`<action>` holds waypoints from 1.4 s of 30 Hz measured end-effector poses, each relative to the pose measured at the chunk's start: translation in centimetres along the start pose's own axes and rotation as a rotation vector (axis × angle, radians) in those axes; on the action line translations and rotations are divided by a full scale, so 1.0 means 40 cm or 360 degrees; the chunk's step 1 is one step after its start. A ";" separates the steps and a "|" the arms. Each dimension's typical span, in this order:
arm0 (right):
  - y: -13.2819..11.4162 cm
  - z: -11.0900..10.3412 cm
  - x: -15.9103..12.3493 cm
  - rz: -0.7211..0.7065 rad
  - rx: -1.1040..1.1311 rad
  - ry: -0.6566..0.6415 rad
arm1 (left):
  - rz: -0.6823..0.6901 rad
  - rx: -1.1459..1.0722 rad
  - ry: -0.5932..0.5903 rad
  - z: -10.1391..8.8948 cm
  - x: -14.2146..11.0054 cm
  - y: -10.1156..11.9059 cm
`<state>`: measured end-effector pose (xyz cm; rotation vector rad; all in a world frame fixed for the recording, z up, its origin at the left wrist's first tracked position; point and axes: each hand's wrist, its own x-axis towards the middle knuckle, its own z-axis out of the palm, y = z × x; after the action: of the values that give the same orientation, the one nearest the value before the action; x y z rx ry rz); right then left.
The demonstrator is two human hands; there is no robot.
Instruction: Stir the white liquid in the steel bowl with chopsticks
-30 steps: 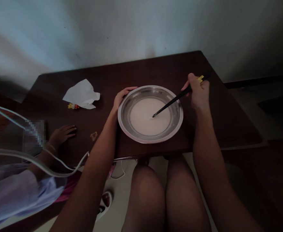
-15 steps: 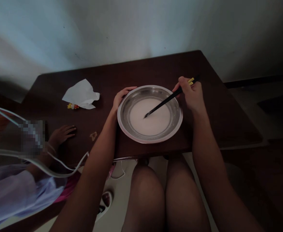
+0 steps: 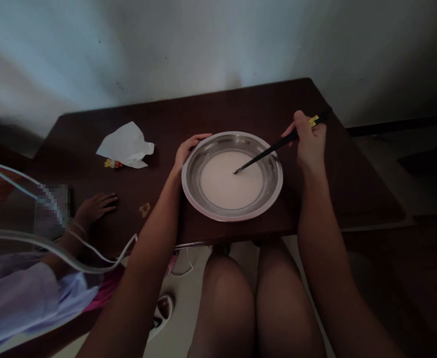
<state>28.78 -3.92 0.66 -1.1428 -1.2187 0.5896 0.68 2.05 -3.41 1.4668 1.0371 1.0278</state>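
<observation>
A wide metal bowl (image 3: 191, 191) stands near the front edge of the dark table, with a milky white liquid (image 3: 226, 186) in it. My left hand (image 3: 188, 149) grips the bowl's rim at its far left side. Closed round black chopsticks (image 3: 269, 150) with a gold band is my right hand (image 3: 310, 139), up and to the right of the bowl. The chopsticks slant down to the left over the rim, and their tips are at the liquid's surface. Whether one or two sticks are held is hard to make out.
A crumpled white paper (image 3: 125, 144) lies on the table (image 3: 237, 109) at the left, partly over a small yellow and red toy (image 3: 113, 163). Another person's hand (image 3: 97, 206) rests at the table's left. White cables (image 3: 57, 253) cross in front of that person. A wall stands behind.
My right hand has moved right and slightly up, drawing the chopstick tips toward the right across the liquid. My left hand and the bowl stay almost where they were.
</observation>
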 end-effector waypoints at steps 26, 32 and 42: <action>0.003 0.000 -0.001 0.0028 -0.0010 -0.0194 | 0.0032 0.0033 -0.0013 -0.003 0.002 -0.006; 0.015 -0.003 0.003 0.0011 0.0021 0.0101 | -0.0007 -0.0075 -0.0016 -0.005 0.001 -0.008; 0.012 -0.005 0.000 -0.0043 0.0032 0.0153 | -0.0008 -0.0105 -0.0004 -0.005 0.002 -0.009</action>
<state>29.05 -3.80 0.26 -1.1233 -1.1419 0.5199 0.47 2.23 -3.75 1.4112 0.9958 1.0467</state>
